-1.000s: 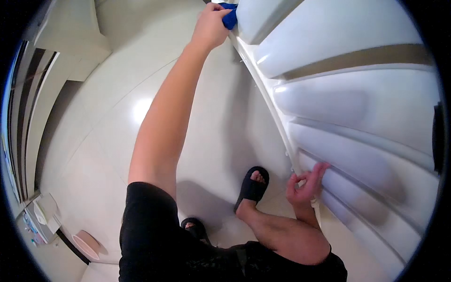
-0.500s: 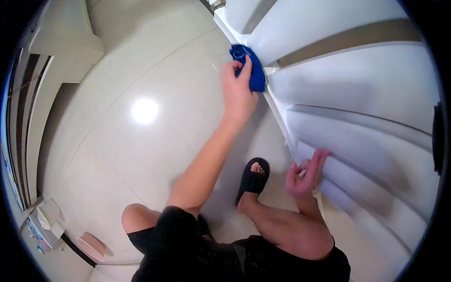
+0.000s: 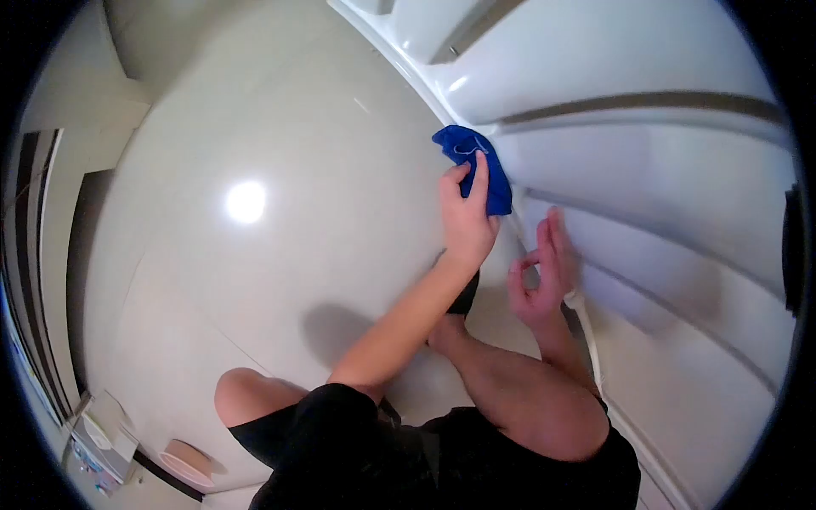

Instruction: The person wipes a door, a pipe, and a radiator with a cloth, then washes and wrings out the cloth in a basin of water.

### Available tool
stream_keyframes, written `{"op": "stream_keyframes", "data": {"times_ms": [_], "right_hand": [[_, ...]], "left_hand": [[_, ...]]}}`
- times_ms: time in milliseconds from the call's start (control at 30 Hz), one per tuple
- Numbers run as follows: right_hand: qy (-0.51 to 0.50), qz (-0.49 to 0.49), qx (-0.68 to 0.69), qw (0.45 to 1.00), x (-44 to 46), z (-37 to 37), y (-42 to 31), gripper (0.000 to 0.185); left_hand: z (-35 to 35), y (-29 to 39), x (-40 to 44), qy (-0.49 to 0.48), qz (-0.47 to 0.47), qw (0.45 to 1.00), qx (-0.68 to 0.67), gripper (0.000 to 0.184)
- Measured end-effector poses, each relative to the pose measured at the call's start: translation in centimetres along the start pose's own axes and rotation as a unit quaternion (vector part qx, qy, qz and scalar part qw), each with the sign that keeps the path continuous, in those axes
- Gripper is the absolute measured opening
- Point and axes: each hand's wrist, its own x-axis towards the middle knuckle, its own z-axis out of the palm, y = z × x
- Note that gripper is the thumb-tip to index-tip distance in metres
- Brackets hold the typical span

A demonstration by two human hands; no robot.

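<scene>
Beside the white ridged panel [image 3: 637, 51], the right hand [image 3: 541, 285] is partly open and seems empty. The left hand [image 3: 467, 225] grips a blue cloth [image 3: 497, 183], which has come down along the panel's edge, nearer to the right hand.

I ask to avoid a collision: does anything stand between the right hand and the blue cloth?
Nothing visible blocks the gap between the right hand and the blue cloth; only the white panel shows there. The left hand is on the cloth, at its lower left in the view.
</scene>
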Motion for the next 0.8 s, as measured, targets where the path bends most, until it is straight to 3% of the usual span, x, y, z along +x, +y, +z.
{"op": "stream_keyframes", "data": {"times_ms": [133,233,333,533,800], "right_hand": [[0.031,0.025,0.032,0.999,-4.4,-0.9,0.9,0.057],[0.107,0.091,-0.019,0.99,-7.4,-2.4,1.7,0.04],[0.213,0.102,0.027,0.971,-9.3,-2.6,2.1,0.025],[0.298,0.155,0.034,0.941,-11.2,-3.0,2.0,0.026],[0.302,0.186,0.084,0.931,-12.7,-2.6,2.7,0.024]], "left_hand": [[1.9,1.1,-3.7,-0.025,-0.016,0.999,-0.022,0.084],[2.1,3.0,-6.7,-0.066,-0.017,0.997,-0.03,0.084],[3.2,4.8,-9.1,-0.077,-0.043,0.994,-0.068,0.082],[4.3,5.9,-13.1,-0.053,0.004,0.996,-0.07,0.082],[4.7,5.7,-17.7,-0.17,0.025,0.977,-0.128,0.078]]}}
